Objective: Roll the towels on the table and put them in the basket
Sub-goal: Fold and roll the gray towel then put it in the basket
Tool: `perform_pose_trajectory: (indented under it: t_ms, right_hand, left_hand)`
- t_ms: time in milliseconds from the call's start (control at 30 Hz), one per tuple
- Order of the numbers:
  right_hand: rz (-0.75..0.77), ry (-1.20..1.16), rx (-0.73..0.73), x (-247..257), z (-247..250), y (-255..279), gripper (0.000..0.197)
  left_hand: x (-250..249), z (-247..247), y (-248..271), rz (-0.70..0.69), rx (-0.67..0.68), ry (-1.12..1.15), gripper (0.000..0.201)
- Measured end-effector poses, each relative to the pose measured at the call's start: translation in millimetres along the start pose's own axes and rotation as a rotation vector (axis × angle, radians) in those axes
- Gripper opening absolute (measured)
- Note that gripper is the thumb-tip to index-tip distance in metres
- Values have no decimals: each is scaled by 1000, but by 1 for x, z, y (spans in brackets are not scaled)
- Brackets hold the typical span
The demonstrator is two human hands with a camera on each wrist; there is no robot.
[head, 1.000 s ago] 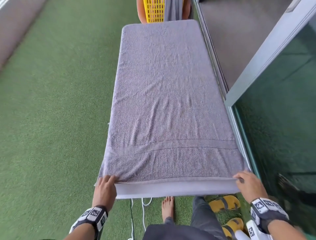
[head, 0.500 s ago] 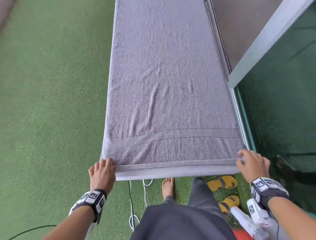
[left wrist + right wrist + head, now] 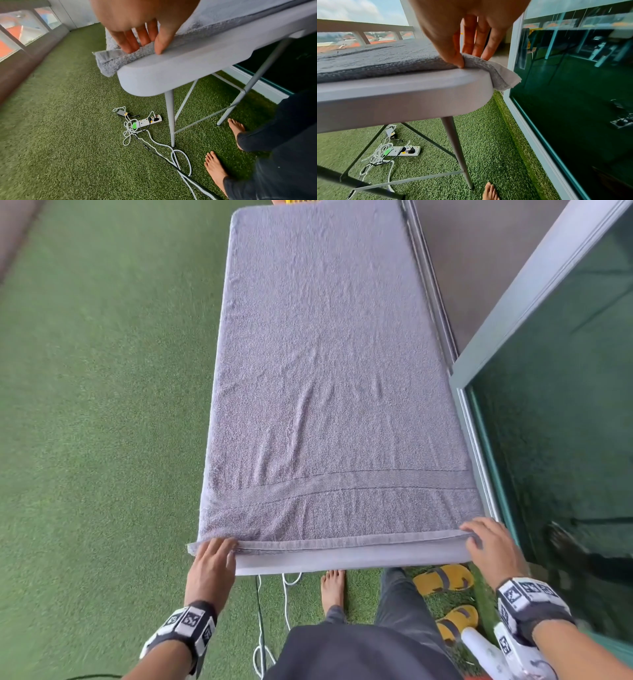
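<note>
A grey towel (image 3: 329, 392) lies spread flat over the whole white folding table (image 3: 342, 561). My left hand (image 3: 214, 556) is at its near left corner. In the left wrist view the fingers (image 3: 130, 44) lie on top of the hem and the thumb presses its front edge at the table rim (image 3: 171, 75). My right hand (image 3: 486, 542) pinches the near right corner (image 3: 501, 75), which bulges between thumb and fingers and hangs over the table corner (image 3: 402, 94). A sliver of the yellow basket (image 3: 301, 202) shows past the far end.
A glass door and frame (image 3: 565, 440) run close along the table's right side. Under the table lie a power strip with tangled cables (image 3: 149, 121). Yellow sandals (image 3: 445, 577) and my bare feet are on the green turf by the near edge.
Both hands have stayed at the towel's near corners. The fingers of each have crept a little further onto the hem. The head view has shifted.
</note>
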State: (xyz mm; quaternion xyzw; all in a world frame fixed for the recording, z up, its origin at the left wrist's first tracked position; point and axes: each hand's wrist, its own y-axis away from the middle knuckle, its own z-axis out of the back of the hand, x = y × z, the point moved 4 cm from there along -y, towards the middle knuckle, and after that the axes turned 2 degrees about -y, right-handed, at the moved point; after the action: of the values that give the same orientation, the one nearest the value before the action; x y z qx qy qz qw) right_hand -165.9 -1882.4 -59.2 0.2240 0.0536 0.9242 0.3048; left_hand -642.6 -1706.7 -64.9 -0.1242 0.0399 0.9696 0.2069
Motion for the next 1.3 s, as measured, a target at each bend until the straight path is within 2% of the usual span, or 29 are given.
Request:
perform_pose_trajectory:
  t_ms: [133,200,267,333,433,533,600,633,733,900,1033,1100,1133,1200,1233,1300]
  right_hand:
    - [61,7,-66,3,3,-4,20]
    - [69,104,-67,0,2,-4,20]
    - [85,182,-47,0,4,-7,31]
    - [100,218,-8,2,4,-13,37]
    - [64,243,7,5,7,-20,24]
    - [24,237,-80,7,14,-21,11]
    - [38,110,-54,8,8,-18,12]
    - [67,59,4,9,-1,-14,16]
    - [159,133,124,6,-21,1,26]
    - [105,93,5,3,-15,-2,30]
    - [96,37,-31,0,-14,-11,28]
    - [134,104,-47,1,-10,-11,22]
    - [148,163,-51,1,-8,-11,20]
    - [130,251,-31,4,-4,-12,29]
    - [111,267,-17,5,-4,-12,31]
    - [80,255,-16,6,-3,-14,22]
  left_hand:
    - [4,0,-7,11,-11,-22,35]
    - [0,2,-10,6,-14,-25,27]
    - [-1,4,-12,23,9,-48,11]
    - [4,-1,-14,102,88,-83,15]
    - [8,-4,-21,186,128,-110,8]
    - [1,5,-27,234,39,-110,20]
    - [-7,7,-26,176,-9,-23,25]
    - [-11,4,-23,115,-9,31,30]
    - [-13,-6,-9,-10,38,93,46]
    - [-3,-4,-8,-25,-5,67,44]
    - [2,0,-16,-22,-3,66,34]
    - [1,3,-16,-13,18,49,15]
    - [1,4,-16,6,27,25,13]
    - [1,3,-17,45,93,-38,23]
    - [0,3,-18,64,111,-62,19]
    - [-1,6,-21,95,84,-97,6]
